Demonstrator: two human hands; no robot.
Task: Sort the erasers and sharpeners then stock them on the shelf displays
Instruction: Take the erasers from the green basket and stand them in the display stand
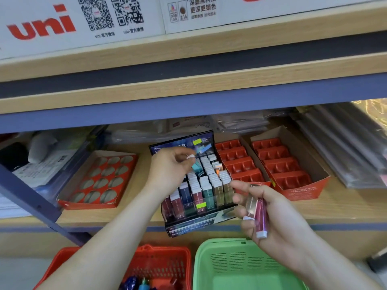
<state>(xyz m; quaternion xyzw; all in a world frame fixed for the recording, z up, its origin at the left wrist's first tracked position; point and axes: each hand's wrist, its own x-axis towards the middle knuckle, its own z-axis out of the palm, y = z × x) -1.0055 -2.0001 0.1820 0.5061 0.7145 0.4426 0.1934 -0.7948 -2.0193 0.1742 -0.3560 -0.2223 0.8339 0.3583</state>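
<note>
A dark blue eraser display box [189, 223] stands on the wooden shelf, packed with rows of slim erasers in coloured sleeves. My left hand [168, 167] hovers over the back rows and pinches a teal-sleeved eraser [196, 166] by its white end. My right hand [265, 214], in front of the box's right corner, grips two slim erasers, one pink [261, 218] and one brownish [250, 206].
Two red trays [293, 185] with bare pockets sit right of the display box; a red tray with round holes [98, 178] lies to its left. Below the shelf are a green basket [240, 266] and a red basket [163, 264] holding a few items.
</note>
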